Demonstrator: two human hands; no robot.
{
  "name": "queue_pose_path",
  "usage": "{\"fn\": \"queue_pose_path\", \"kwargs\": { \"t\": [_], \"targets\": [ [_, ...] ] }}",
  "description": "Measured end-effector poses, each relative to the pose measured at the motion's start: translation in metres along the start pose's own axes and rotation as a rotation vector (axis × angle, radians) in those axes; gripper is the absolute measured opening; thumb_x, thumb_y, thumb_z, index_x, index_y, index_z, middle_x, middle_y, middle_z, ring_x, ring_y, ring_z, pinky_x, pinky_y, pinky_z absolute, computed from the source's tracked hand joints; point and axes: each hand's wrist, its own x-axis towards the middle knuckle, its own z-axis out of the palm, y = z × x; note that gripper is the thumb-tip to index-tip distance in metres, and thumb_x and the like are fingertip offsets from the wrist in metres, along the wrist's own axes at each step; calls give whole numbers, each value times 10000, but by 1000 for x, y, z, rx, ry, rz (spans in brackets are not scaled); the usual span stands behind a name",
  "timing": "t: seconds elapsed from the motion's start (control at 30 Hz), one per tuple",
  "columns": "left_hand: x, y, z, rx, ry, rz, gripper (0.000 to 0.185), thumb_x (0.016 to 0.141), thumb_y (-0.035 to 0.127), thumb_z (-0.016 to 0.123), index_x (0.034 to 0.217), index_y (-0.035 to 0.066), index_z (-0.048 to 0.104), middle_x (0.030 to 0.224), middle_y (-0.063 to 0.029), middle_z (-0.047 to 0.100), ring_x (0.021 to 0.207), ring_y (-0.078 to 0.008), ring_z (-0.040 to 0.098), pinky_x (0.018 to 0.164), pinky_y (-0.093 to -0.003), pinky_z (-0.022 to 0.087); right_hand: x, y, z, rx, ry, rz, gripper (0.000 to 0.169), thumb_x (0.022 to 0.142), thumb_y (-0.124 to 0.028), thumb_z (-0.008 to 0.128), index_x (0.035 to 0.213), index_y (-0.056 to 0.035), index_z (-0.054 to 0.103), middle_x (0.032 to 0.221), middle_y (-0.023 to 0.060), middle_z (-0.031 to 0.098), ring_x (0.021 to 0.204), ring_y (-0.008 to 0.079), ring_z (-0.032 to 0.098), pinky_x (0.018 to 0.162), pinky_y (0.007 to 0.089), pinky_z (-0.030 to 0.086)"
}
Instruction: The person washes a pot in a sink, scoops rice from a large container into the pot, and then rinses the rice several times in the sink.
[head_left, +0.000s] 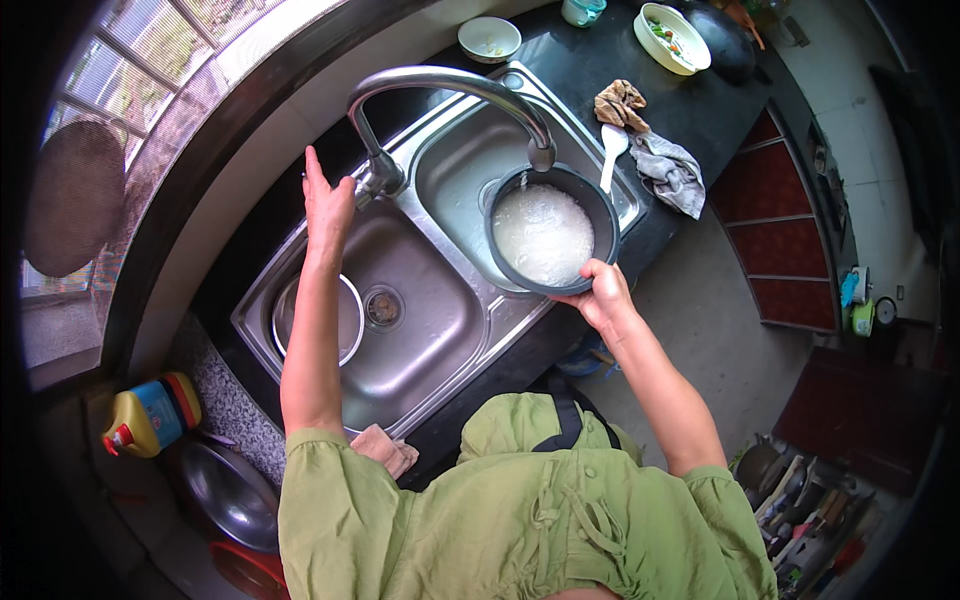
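Note:
My right hand grips the near rim of a dark grey pot, thumb over the edge. Cloudy, frothy water fills part of it; white grains, apparently rice, show through. A thin stream runs into the pot from the curved chrome faucet. The pot is over the right basin of the steel double sink; whether it rests on the sink's edge I cannot tell. Beside the faucet's lever is my left hand, fingers extended and nothing held. Its thumb side is close to the lever, and contact is unclear.
A round metal bowl sits in the left basin, partly behind my left forearm. Right of the sink lie a white rice paddle, a grey cloth and a brown cloth. A patterned bowl stands behind.

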Motion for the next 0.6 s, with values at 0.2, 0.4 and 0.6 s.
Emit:
{"fn": "queue_pose_path", "kwargs": {
  "t": [0.2, 0.4, 0.6],
  "targets": [
    [-14, -16, -7, -46, -33, 76, 770, 735, 133, 540, 1399, 127, 151, 1332, -230, 348, 1118, -350, 449, 950, -368, 358, 15, 10, -19, 271, -29, 173, 486, 682, -41, 425, 1156, 58, 372, 1100, 229, 467, 939, 390, 538, 722, 555, 496],
    [-34, -47, -7, -85, 67, 182, 771, 755, 111, 553, 1400, 131, 130, 1351, -226, 319, 1197, -348, 399, 979, -364, 342, -24, 16, -44, 362, -26, 191, 422, 691, -82, 445, 1088, 61, 475, 1065, 192, 554, 955, 350, 557, 846, 509, 437],
    [-106, -61, 10, -271, 46, 91, 612, 800, 37, 520, 1355, 67, 262, 1306, -170, 370, 1117, -235, 471, 880, -313, 412, -74, 47, -143, 559, 80, -3, 458, 674, -64, 434, 1117, 45, 475, 1120, 150, 538, 1035, 300, 518, 954, 450, 372]
  ]
}}
